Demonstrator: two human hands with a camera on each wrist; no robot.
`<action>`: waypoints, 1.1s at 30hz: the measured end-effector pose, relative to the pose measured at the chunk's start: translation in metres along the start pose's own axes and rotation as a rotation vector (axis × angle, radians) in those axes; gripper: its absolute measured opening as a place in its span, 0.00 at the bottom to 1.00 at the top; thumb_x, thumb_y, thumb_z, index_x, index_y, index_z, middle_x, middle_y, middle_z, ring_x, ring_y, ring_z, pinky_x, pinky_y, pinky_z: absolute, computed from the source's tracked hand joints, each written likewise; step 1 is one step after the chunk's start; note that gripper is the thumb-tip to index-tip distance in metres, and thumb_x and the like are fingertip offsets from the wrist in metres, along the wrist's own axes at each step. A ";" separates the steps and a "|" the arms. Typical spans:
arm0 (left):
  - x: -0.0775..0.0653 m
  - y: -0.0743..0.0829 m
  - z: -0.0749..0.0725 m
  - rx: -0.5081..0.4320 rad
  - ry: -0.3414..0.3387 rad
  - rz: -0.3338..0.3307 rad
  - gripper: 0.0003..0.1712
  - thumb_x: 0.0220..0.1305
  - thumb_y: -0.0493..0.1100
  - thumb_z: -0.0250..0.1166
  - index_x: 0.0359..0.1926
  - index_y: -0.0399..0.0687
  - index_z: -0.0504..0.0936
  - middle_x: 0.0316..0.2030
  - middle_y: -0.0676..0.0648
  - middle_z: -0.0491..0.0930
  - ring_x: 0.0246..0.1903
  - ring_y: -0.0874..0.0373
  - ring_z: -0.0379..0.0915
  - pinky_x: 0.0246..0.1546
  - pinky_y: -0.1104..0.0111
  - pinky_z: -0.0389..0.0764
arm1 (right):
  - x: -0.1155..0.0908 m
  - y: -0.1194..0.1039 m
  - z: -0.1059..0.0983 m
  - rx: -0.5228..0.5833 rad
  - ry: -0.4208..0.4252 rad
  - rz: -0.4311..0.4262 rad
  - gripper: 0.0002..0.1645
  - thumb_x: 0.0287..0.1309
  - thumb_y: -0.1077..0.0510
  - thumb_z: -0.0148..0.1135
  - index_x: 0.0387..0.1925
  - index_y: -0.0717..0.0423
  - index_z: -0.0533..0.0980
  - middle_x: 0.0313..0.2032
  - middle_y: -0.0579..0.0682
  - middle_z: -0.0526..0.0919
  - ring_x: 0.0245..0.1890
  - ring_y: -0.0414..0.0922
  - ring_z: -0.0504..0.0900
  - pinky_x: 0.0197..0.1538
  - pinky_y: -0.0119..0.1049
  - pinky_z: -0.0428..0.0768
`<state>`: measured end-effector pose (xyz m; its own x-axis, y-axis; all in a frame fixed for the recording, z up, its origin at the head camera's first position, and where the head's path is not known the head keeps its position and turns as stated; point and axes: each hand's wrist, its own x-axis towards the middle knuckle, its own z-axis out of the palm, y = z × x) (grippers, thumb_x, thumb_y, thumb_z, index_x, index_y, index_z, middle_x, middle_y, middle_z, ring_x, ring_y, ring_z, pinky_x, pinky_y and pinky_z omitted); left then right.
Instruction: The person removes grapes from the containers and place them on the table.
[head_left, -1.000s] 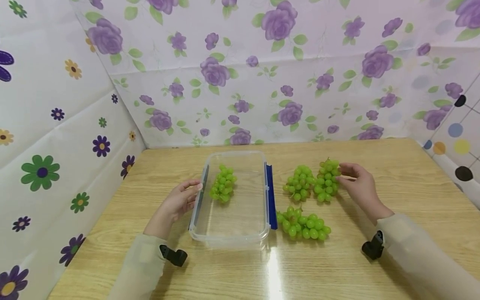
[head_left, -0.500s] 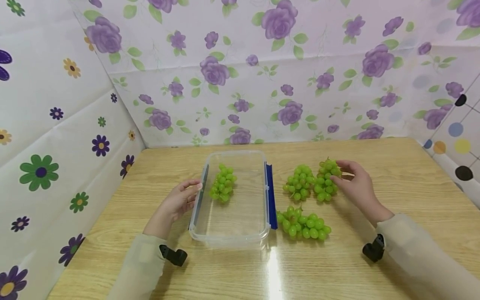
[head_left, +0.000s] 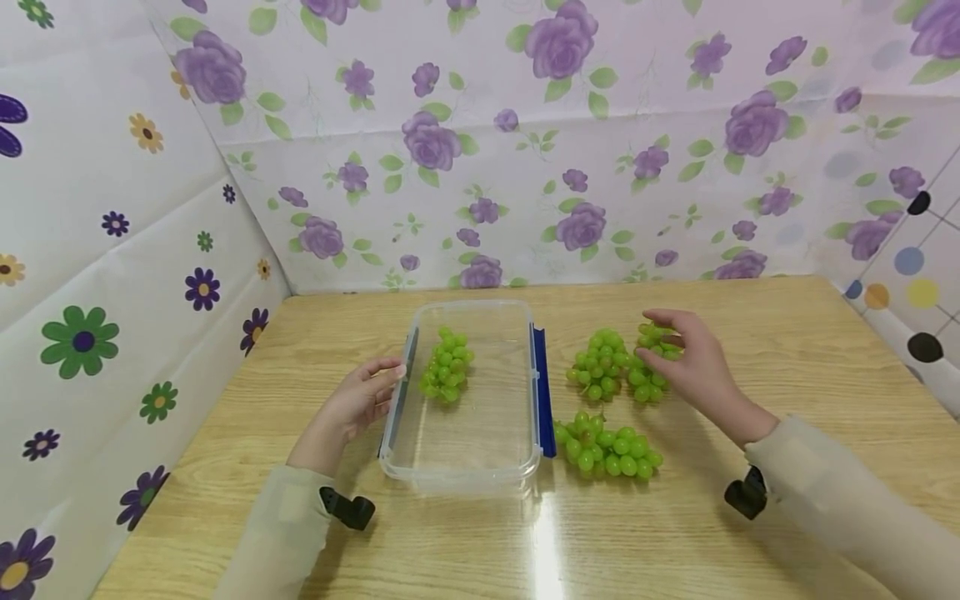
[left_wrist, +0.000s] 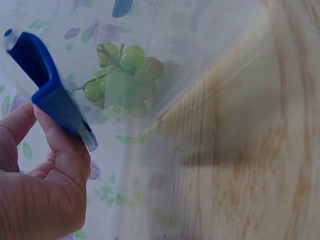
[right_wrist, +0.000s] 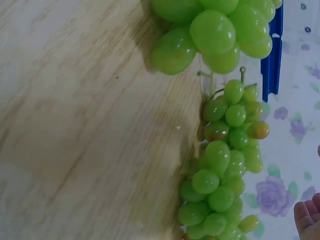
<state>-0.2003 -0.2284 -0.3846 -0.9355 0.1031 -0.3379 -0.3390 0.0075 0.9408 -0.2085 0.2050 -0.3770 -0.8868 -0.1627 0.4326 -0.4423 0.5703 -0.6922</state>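
A clear plastic container (head_left: 480,475) with blue side flaps stands on the table, a bunch of green grapes (head_left: 447,367) inside it. At its left side my left hand (head_left: 360,404) holds the rim; in the left wrist view, thumb and finger grip the edge by the blue flap (left_wrist: 60,107). My right hand (head_left: 693,358) hovers with thumb and fingers apart over the far-right grape bunch (head_left: 645,383), hiding part of it. In the right wrist view only some fingertips (right_wrist: 304,220) show at the edge.
Beside that bunch lies another grape bunch (head_left: 598,367). A longer grape bunch (head_left: 611,450) lies nearer, against the container's right blue flap (head_left: 543,396). Behind the wooden table (head_left: 637,542) hangs a floral cloth (head_left: 510,183); a patterned sheet (head_left: 112,275) borders the left.
My right hand has moved left and slightly up, from beside the far-right grape bunch to over it. The left hand and container stay in place.
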 end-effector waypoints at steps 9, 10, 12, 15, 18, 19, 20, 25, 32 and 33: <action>0.001 0.001 0.000 0.037 0.007 0.002 0.27 0.68 0.45 0.58 0.63 0.38 0.62 0.32 0.56 0.71 0.24 0.70 0.70 0.28 0.79 0.75 | 0.009 -0.016 0.014 -0.031 -0.017 -0.191 0.30 0.49 0.74 0.66 0.56 0.68 0.71 0.52 0.64 0.73 0.53 0.59 0.72 0.50 0.55 0.76; 0.001 0.001 0.000 0.041 0.008 0.002 0.28 0.69 0.44 0.58 0.63 0.38 0.62 0.33 0.56 0.71 0.24 0.70 0.69 0.28 0.79 0.75 | 0.010 -0.018 0.016 -0.034 -0.020 -0.213 0.30 0.48 0.74 0.67 0.56 0.68 0.71 0.52 0.64 0.74 0.53 0.58 0.72 0.50 0.55 0.76; 0.001 0.001 -0.001 0.045 0.009 0.002 0.28 0.69 0.44 0.58 0.64 0.38 0.62 0.33 0.56 0.71 0.24 0.70 0.69 0.28 0.79 0.75 | 0.014 -0.022 0.019 -0.041 -0.031 -0.254 0.30 0.47 0.74 0.67 0.55 0.68 0.71 0.51 0.64 0.75 0.52 0.58 0.72 0.49 0.55 0.76; 0.000 0.002 -0.001 0.043 0.007 0.001 0.27 0.69 0.45 0.58 0.63 0.39 0.62 0.34 0.56 0.71 0.24 0.70 0.69 0.28 0.79 0.76 | 0.019 -0.027 0.024 -0.066 -0.044 -0.300 0.31 0.46 0.73 0.68 0.55 0.67 0.72 0.51 0.63 0.76 0.52 0.57 0.73 0.48 0.54 0.77; -0.001 0.002 -0.002 0.043 0.001 0.001 0.27 0.68 0.45 0.58 0.63 0.40 0.63 0.34 0.56 0.71 0.24 0.70 0.70 0.28 0.79 0.76 | 0.023 -0.033 0.029 -0.085 -0.058 -0.326 0.31 0.45 0.72 0.70 0.55 0.66 0.72 0.52 0.62 0.76 0.51 0.56 0.73 0.48 0.52 0.77; -0.001 0.002 -0.002 0.042 0.000 0.001 0.26 0.68 0.45 0.58 0.62 0.40 0.63 0.34 0.56 0.72 0.24 0.70 0.70 0.28 0.79 0.76 | 0.024 -0.035 0.031 -0.089 -0.063 -0.334 0.32 0.45 0.71 0.70 0.55 0.65 0.72 0.52 0.62 0.76 0.51 0.55 0.73 0.48 0.52 0.77; -0.001 0.002 -0.002 0.043 -0.001 0.001 0.26 0.68 0.45 0.58 0.62 0.40 0.64 0.34 0.57 0.72 0.24 0.71 0.70 0.28 0.79 0.76 | 0.026 -0.037 0.032 -0.095 -0.069 -0.344 0.32 0.45 0.71 0.71 0.55 0.65 0.72 0.53 0.62 0.76 0.52 0.56 0.73 0.49 0.52 0.78; -0.001 0.002 -0.002 0.050 0.008 0.002 0.24 0.69 0.45 0.58 0.61 0.41 0.65 0.32 0.57 0.72 0.24 0.70 0.71 0.28 0.79 0.76 | 0.033 -0.047 0.040 -0.101 -0.115 -0.383 0.32 0.48 0.68 0.71 0.57 0.63 0.71 0.55 0.61 0.73 0.57 0.57 0.70 0.53 0.53 0.75; 0.001 0.001 -0.002 0.067 0.008 -0.003 0.25 0.69 0.46 0.58 0.62 0.42 0.64 0.33 0.57 0.72 0.24 0.70 0.70 0.29 0.79 0.76 | 0.046 -0.057 0.050 -0.194 -0.126 -0.497 0.32 0.47 0.66 0.72 0.56 0.61 0.72 0.53 0.60 0.74 0.55 0.57 0.72 0.54 0.52 0.75; 0.001 0.000 -0.002 0.067 0.007 -0.001 0.25 0.69 0.46 0.58 0.62 0.41 0.64 0.33 0.57 0.72 0.24 0.70 0.70 0.29 0.79 0.76 | 0.048 -0.058 0.052 -0.204 -0.128 -0.521 0.32 0.47 0.66 0.72 0.56 0.62 0.72 0.53 0.61 0.74 0.55 0.57 0.72 0.54 0.52 0.76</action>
<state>-0.2018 -0.2306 -0.3847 -0.9360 0.0962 -0.3387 -0.3326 0.0738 0.9402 -0.2322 0.1222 -0.3462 -0.5737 -0.5527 0.6045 -0.8016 0.5306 -0.2757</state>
